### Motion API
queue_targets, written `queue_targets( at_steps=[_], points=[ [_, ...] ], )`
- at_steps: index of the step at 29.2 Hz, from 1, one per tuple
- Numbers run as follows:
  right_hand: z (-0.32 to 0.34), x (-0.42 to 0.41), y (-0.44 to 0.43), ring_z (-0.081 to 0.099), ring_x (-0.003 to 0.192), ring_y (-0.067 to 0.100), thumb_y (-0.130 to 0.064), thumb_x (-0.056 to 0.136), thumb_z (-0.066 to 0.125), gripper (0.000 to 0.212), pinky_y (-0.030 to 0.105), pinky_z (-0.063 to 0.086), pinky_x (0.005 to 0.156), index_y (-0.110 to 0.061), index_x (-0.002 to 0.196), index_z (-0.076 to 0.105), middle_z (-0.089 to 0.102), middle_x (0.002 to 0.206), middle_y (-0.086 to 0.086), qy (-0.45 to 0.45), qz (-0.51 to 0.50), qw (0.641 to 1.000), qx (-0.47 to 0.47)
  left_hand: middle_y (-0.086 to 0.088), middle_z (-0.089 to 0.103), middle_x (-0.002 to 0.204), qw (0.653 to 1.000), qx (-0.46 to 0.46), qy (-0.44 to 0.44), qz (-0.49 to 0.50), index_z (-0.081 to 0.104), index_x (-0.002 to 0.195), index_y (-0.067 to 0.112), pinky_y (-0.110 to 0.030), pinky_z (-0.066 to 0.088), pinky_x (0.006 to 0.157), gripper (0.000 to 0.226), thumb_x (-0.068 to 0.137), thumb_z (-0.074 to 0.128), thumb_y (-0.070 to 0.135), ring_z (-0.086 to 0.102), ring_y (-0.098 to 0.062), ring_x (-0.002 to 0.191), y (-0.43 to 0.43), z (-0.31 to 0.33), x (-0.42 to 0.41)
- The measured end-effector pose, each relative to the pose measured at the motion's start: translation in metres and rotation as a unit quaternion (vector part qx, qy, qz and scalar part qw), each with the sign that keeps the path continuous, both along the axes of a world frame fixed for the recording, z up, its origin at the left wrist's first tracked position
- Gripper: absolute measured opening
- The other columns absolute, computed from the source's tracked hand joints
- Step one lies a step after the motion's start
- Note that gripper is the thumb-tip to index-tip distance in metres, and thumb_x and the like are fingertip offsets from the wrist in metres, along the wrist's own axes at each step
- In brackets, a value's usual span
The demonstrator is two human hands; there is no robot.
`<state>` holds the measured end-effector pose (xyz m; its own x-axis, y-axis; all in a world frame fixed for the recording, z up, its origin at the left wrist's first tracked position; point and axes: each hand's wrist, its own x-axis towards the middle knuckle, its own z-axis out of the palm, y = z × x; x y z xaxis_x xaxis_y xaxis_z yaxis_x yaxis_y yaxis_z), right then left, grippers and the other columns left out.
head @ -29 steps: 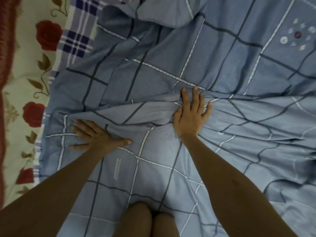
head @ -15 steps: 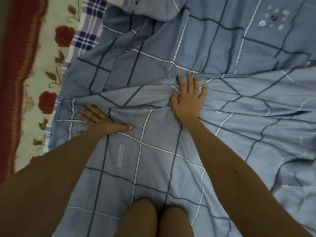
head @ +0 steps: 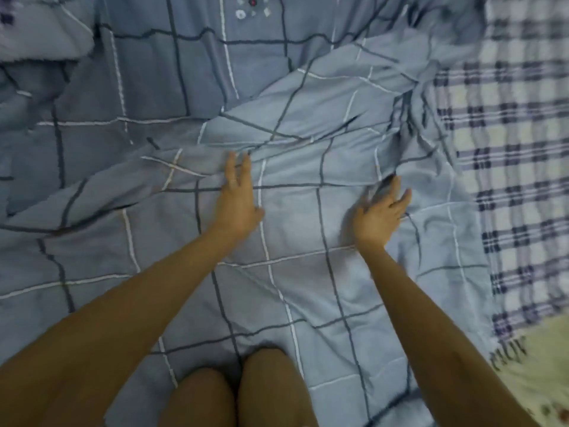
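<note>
Left hand flat on blue checked sheet; right hand blurred.

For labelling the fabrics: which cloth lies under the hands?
The blue sheet with dark and white grid lines; the purple plaid cloth lies beyond it, right of the right hand.

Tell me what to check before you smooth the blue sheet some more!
1. Left hand on the blue sheet, fingers straight: ok.
2. Right hand pressing the sheet: cannot tell, it is blurred.
3. Sheet flat ahead of the hands: not ok, a big fold lies across it.
4. Sheet smooth near the knees: ok.
5. Sheet's right edge neat beside the plaid blanket: not ok, it is bunched and wrinkled.
</note>
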<state>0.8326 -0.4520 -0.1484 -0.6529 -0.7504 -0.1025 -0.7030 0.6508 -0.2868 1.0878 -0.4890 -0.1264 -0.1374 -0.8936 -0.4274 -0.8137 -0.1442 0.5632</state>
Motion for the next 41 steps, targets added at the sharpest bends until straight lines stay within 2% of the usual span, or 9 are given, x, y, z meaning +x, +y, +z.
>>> queue_targets(
  at_steps=[6, 11, 16, 19, 23, 28, 31, 35, 41],
  points=[
    [0.012, -0.081, 0.026, 0.055, 0.109, 0.035, -0.021, 0.087, 0.066, 0.099, 0.036, 0.045, 0.083, -0.016, 0.151, -0.010, 0.039, 0.140, 0.022, -0.130, -0.202, 0.970, 0.030, -0.019, -0.034, 0.148, 0.981, 0.113, -0.108, -0.114, -0.022, 0.146, 0.015, -0.042, 0.043, 0.099, 0.140, 0.061, 0.086, 0.040, 0.032, -0.038, 0.134, -0.001, -0.022, -0.056],
    [0.015, -0.144, 0.005, 0.056, 0.099, 0.029, -0.014, 0.096, 0.048, 0.030, 0.030, 0.037, 0.074, -0.003, 0.124, 0.047, 0.058, 0.115, 0.018, -0.221, -0.248, 0.943, -0.025, -0.028, -0.032, 0.146, 0.941, 0.136, -0.256, -0.175, -0.024, 0.144, 0.004, -0.048, 0.037, 0.103, 0.142, 0.062, 0.083, 0.050, 0.012, -0.042, 0.141, -0.010, -0.017, -0.083],
    [0.018, -0.180, -0.007, 0.032, 0.067, 0.012, -0.011, 0.098, 0.035, 0.008, 0.028, 0.032, 0.072, -0.009, 0.095, 0.041, 0.038, 0.075, -0.002, -0.284, -0.354, 0.867, -0.204, -0.030, -0.027, 0.147, 0.911, 0.149, -0.325, -0.204, -0.022, 0.142, -0.005, -0.052, 0.026, 0.109, 0.133, 0.072, 0.073, 0.054, -0.021, -0.044, 0.139, -0.009, -0.006, -0.097],
    [0.009, -0.213, 0.004, 0.047, 0.101, 0.021, -0.023, 0.091, 0.050, 0.020, 0.051, 0.040, 0.095, -0.023, 0.111, 0.047, 0.052, 0.114, 0.005, -0.242, -0.254, 0.925, -0.146, -0.031, -0.025, 0.148, 0.901, 0.147, -0.347, -0.214, -0.021, 0.142, -0.006, -0.052, 0.026, 0.109, 0.138, 0.066, 0.075, 0.059, -0.023, -0.045, 0.137, -0.015, -0.013, -0.102],
    [0.018, -0.215, 0.028, -0.001, 0.146, 0.031, -0.037, 0.092, 0.054, 0.078, 0.062, 0.000, 0.112, -0.021, 0.152, 0.007, -0.007, 0.159, 0.009, -0.142, -0.208, 0.965, -0.069, -0.030, -0.023, 0.149, 0.891, 0.158, -0.369, -0.213, -0.023, 0.141, -0.007, -0.054, 0.024, 0.109, 0.143, 0.063, 0.077, 0.059, -0.021, -0.046, 0.137, -0.016, -0.014, -0.106],
    [-0.009, -0.126, 0.094, 0.005, 0.145, 0.038, -0.076, 0.086, 0.016, 0.074, 0.076, 0.008, 0.102, -0.039, 0.150, 0.014, 0.007, 0.160, -0.001, 0.003, 0.326, 0.937, 0.123, -0.030, -0.028, 0.147, 0.915, 0.151, -0.320, -0.194, -0.024, 0.141, -0.006, -0.047, 0.026, 0.110, 0.146, 0.059, 0.083, 0.051, -0.020, -0.040, 0.140, -0.018, -0.018, -0.101],
    [-0.028, -0.121, 0.097, -0.021, 0.143, 0.031, -0.089, 0.071, 0.009, 0.088, 0.078, -0.004, 0.099, -0.047, 0.140, -0.024, -0.029, 0.153, -0.012, -0.052, 0.078, 0.955, 0.281, -0.026, -0.034, 0.146, 0.934, 0.161, -0.280, -0.152, -0.025, 0.142, 0.000, -0.046, 0.032, 0.107, 0.145, 0.059, 0.087, 0.042, -0.009, -0.037, 0.143, -0.015, -0.016, -0.100],
    [-0.017, -0.098, 0.038, -0.020, 0.143, 0.035, -0.071, 0.087, 0.027, 0.089, 0.073, -0.006, 0.104, -0.027, 0.148, -0.021, -0.030, 0.154, 0.001, -0.138, -0.202, 0.939, 0.240, -0.027, -0.026, 0.149, 0.948, 0.133, -0.245, -0.151, -0.014, 0.147, 0.003, -0.050, 0.026, 0.109, 0.142, 0.057, 0.087, 0.045, -0.012, -0.036, 0.143, -0.011, -0.020, -0.096],
    [-0.019, 0.002, 0.001, 0.009, 0.145, 0.033, -0.038, 0.088, 0.048, 0.072, 0.060, 0.001, 0.111, -0.009, 0.149, 0.021, 0.015, 0.156, 0.016, -0.050, 0.029, 0.998, -0.033, -0.019, 0.021, 0.151, 0.981, -0.101, -0.158, 0.051, 0.040, 0.139, 0.015, -0.052, 0.017, 0.109, 0.068, 0.082, 0.067, 0.041, 0.023, -0.038, 0.134, -0.034, -0.015, -0.033]
  ],
)
